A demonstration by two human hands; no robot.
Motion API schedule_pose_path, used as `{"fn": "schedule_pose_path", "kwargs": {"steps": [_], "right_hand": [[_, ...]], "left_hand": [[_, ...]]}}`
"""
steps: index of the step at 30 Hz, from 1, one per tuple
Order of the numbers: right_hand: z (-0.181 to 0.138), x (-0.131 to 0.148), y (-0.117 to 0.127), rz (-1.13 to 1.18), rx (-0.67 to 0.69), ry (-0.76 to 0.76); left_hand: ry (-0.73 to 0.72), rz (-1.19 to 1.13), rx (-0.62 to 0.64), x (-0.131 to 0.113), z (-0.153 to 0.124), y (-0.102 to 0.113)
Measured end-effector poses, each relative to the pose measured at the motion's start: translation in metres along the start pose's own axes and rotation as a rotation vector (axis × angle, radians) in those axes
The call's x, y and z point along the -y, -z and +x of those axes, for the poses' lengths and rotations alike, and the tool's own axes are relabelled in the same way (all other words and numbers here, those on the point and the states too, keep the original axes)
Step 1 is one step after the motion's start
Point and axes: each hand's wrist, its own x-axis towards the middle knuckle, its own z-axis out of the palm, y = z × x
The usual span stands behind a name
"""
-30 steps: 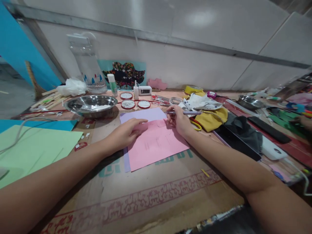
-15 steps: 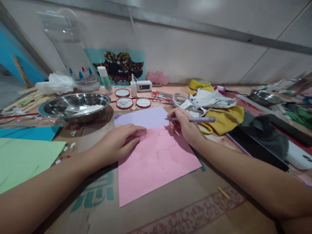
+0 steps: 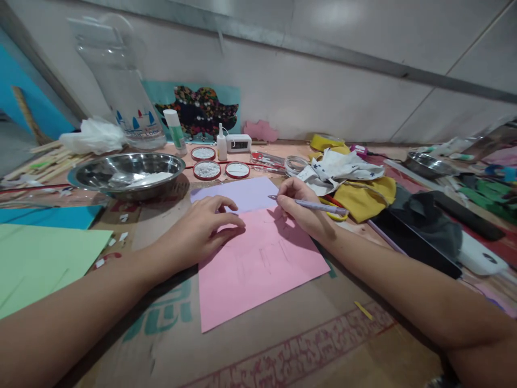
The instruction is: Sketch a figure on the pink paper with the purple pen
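Note:
A sheet of pink paper (image 3: 258, 291) with faint pencil-like lines lies on a cardboard sheet, overlapping a lilac paper (image 3: 242, 191) behind it. My left hand (image 3: 212, 223) is over the left edge of the pink sheet, thumb and fingers apart and holding nothing. My right hand (image 3: 301, 207) grips a pen (image 3: 323, 206) over the far right part of the sheet. The pen lies nearly level, its tip pointing left above the paper. Part of a yellow scissor-like handle (image 3: 337, 217) shows beneath the pen.
To the left are a steel bowl (image 3: 129, 188) and green paper (image 3: 48, 258). Behind stand a water jug (image 3: 121, 97), a glue stick (image 3: 174, 132), a small clock (image 3: 239, 144) and red-rimmed dishes (image 3: 207, 170). Cloth scraps (image 3: 347, 167) and a black phone-like slab (image 3: 412, 242) lie right.
My left hand's fingers have lifted and spread from the paper. The pen in my right hand has turned slightly, its back end lower. The view has shifted a little.

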Motion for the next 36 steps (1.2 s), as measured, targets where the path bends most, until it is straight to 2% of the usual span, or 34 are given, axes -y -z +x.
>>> {"fn": "schedule_pose_path", "kwargs": {"steps": [5, 9, 11, 18, 24, 28, 31, 34, 36], "right_hand": [[-0.009, 0.016, -0.007, -0.077, 0.065, -0.001], [-0.02, 0.026, -0.022, -0.027, 0.243, -0.08], [-0.022, 0.025, -0.028, 0.006, 0.276, -0.123], [-0.017, 0.014, -0.023, 0.116, 0.068, -0.064], [-0.016, 0.013, -0.015, 0.108, -0.022, 0.009], [-0.002, 0.003, 0.0, 0.054, -0.229, 0.116], [0.013, -0.006, 0.01, 0.162, -0.371, 0.082], [0.02, -0.006, 0.014, 0.301, -0.344, -0.065], [0.017, 0.0, 0.016, 0.262, -0.208, -0.152]], "left_hand": [[-0.053, 0.095, 0.027, -0.002, -0.001, 0.0], [-0.021, 0.047, 0.077, -0.007, 0.0, 0.002], [0.014, 0.011, 0.09, -0.011, 0.0, 0.004], [0.155, 0.045, 0.145, -0.019, 0.001, 0.004], [0.198, -0.05, 0.093, -0.009, 0.0, 0.001], [0.266, -0.201, 0.029, -0.004, 0.002, 0.004], [0.36, -0.326, -0.039, -0.005, 0.004, 0.008], [0.459, -0.448, -0.134, -0.005, 0.005, 0.011], [0.499, -0.521, -0.189, -0.003, 0.005, 0.012]]}}
